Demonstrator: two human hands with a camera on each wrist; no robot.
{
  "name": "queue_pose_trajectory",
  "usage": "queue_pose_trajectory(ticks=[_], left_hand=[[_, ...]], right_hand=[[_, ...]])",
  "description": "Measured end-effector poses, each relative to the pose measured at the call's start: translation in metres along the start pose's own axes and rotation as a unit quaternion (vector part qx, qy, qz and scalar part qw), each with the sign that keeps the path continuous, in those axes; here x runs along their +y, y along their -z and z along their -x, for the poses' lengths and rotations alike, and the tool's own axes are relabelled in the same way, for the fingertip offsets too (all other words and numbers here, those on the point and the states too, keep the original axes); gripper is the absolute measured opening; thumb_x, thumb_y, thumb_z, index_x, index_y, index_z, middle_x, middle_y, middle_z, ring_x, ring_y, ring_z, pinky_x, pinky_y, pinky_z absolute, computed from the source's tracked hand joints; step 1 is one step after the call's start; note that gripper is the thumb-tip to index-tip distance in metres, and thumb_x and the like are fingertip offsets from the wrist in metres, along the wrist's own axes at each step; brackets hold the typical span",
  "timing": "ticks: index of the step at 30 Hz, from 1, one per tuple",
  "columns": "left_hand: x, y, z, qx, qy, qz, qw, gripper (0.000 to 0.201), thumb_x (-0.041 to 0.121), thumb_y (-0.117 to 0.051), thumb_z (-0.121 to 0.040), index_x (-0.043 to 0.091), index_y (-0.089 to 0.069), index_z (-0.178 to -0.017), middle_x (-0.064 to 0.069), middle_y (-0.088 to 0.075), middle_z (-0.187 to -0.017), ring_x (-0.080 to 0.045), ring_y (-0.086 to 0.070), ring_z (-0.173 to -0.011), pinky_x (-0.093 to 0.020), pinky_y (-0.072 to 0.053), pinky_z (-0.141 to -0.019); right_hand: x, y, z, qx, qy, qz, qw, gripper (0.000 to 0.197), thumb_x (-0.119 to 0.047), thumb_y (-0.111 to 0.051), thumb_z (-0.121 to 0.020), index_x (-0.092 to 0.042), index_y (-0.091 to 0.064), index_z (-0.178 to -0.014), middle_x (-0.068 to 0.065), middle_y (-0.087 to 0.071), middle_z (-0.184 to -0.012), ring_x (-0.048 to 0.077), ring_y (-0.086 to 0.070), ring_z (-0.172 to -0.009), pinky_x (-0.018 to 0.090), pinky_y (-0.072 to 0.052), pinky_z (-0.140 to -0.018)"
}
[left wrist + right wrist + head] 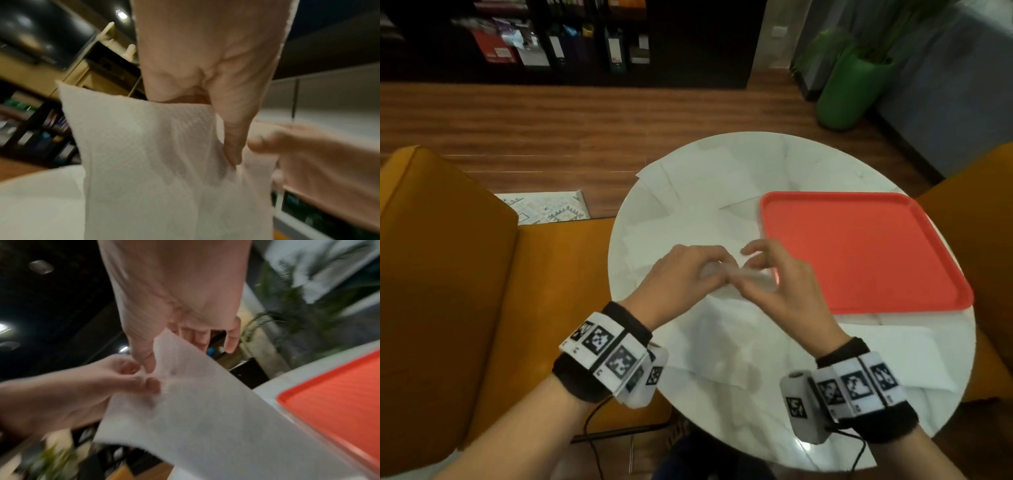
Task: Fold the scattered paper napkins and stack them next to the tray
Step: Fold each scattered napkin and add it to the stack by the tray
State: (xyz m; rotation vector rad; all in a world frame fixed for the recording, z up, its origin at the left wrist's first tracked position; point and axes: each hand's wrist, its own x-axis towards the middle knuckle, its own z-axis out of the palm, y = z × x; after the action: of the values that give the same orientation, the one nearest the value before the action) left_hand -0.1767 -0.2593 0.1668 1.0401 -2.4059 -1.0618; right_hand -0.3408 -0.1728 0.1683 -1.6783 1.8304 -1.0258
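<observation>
White embossed napkin (164, 162), red tray (859, 250), white table (722, 428).

Embossed matt paper napkin (156, 154); smooth red plastic tray (859, 253); glossy table (722, 428).

Black wristbands (602, 346) with white coded-marker blocks, thin black cables (590, 423)

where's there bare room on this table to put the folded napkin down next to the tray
The table's near edge, between the wrists, looks bare. The red tray is empty inside. Loose napkins crowd the strip left of and beyond the tray, and more lie along its near side. Both the left hand and right hand pinch the held napkin.
</observation>
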Motion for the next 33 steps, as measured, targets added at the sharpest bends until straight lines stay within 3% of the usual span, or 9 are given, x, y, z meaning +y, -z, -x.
queue_pose_trajectory(ticks=[2,5,8,15,17,20,22,27,33], left_hand=[[0.001,0.006,0.002,0.020,0.001,0.105,0.994,0.011,0.027,-0.066,-0.089,0.020,-0.071,-0.096,0.007,-0.072,-0.090,-0.003,-0.063,-0.086,-0.024,-0.046,-0.074],[-0.002,0.015,0.010,0.038,0.062,0.250,0.965,0.019,0.025,-0.066,-0.089,0.013,-0.071,-0.102,0.000,-0.073,-0.099,-0.012,-0.068,-0.093,-0.029,-0.055,-0.084],[-0.016,0.018,0.010,0.049,0.101,0.286,0.952,0.021,0.024,-0.063,-0.090,0.011,-0.070,-0.106,-0.001,-0.073,-0.103,-0.015,-0.070,-0.094,-0.032,-0.056,-0.086],[-0.027,0.024,-0.001,0.144,0.088,0.319,0.933,0.017,0.013,-0.066,-0.088,0.021,-0.071,-0.102,0.011,-0.074,-0.100,-0.008,-0.068,-0.099,-0.028,-0.054,-0.089],[-0.031,0.027,0.001,0.183,0.072,0.309,0.931,0.017,0.015,-0.069,-0.085,0.024,-0.072,-0.099,0.008,-0.073,-0.103,-0.007,-0.066,-0.103,-0.026,-0.050,-0.091],[-0.037,0.020,0.015,0.198,0.059,0.256,0.944,0.016,0.011,-0.070,-0.083,0.018,-0.072,-0.097,0.003,-0.068,-0.107,0.004,-0.060,-0.099,-0.005,-0.041,-0.083],[-0.047,0.006,0.029,0.177,0.078,0.235,0.953,0.016,0.010,-0.071,-0.082,0.014,-0.073,-0.097,0.003,-0.067,-0.108,0.004,-0.059,-0.099,-0.002,-0.040,-0.080],[-0.091,-0.040,0.065,0.077,0.136,0.134,0.979,0.026,0.010,-0.071,-0.083,0.034,-0.076,-0.090,0.016,-0.067,-0.104,0.002,-0.058,-0.104,-0.019,-0.042,-0.096],[-0.119,-0.075,0.083,0.042,0.171,0.007,0.984,0.049,0.002,-0.062,-0.087,0.051,-0.067,-0.082,0.022,-0.067,-0.102,-0.002,-0.058,-0.107,-0.030,-0.046,-0.101]], right_hand=[[0.012,0.017,0.006,-0.030,-0.087,-0.046,0.995,0.036,-0.028,-0.075,-0.076,-0.031,-0.057,-0.108,-0.012,-0.070,-0.089,-0.001,-0.064,-0.086,0.019,-0.049,-0.074],[0.036,0.032,0.010,-0.064,-0.137,-0.024,0.988,0.012,-0.021,-0.072,-0.079,-0.028,-0.069,-0.089,-0.015,-0.073,-0.080,-0.003,-0.066,-0.075,0.019,-0.049,-0.067],[0.048,0.040,0.003,-0.061,-0.179,-0.078,0.979,0.007,-0.018,-0.069,-0.082,-0.023,-0.071,-0.079,-0.004,-0.074,-0.077,0.006,-0.067,-0.069,0.030,-0.055,-0.063],[0.037,0.053,-0.025,0.036,-0.081,-0.105,0.990,0.014,-0.014,-0.070,-0.081,-0.028,-0.073,-0.082,-0.006,-0.073,-0.083,0.013,-0.067,-0.080,0.032,-0.051,-0.079],[0.031,0.055,-0.021,0.067,-0.062,-0.125,0.988,0.016,-0.012,-0.070,-0.081,-0.028,-0.073,-0.082,-0.004,-0.073,-0.083,0.022,-0.066,-0.083,0.034,-0.051,-0.079],[0.033,0.047,-0.003,0.061,-0.060,-0.129,0.988,0.017,-0.010,-0.071,-0.080,-0.026,-0.073,-0.082,-0.010,-0.073,-0.084,0.010,-0.065,-0.086,0.023,-0.049,-0.083],[0.044,0.034,0.014,0.031,-0.084,-0.121,0.989,0.019,-0.007,-0.070,-0.079,-0.026,-0.073,-0.081,-0.013,-0.073,-0.084,0.002,-0.065,-0.086,0.018,-0.047,-0.083],[0.085,-0.007,0.057,-0.056,-0.148,-0.073,0.985,0.019,-0.007,-0.071,-0.080,-0.025,-0.074,-0.080,-0.013,-0.073,-0.084,-0.004,-0.064,-0.085,0.006,-0.041,-0.080],[0.111,-0.023,0.071,-0.085,-0.207,-0.035,0.974,0.012,-0.016,-0.070,-0.082,-0.028,-0.074,-0.083,-0.015,-0.073,-0.080,-0.002,-0.064,-0.082,0.013,-0.045,-0.077]])
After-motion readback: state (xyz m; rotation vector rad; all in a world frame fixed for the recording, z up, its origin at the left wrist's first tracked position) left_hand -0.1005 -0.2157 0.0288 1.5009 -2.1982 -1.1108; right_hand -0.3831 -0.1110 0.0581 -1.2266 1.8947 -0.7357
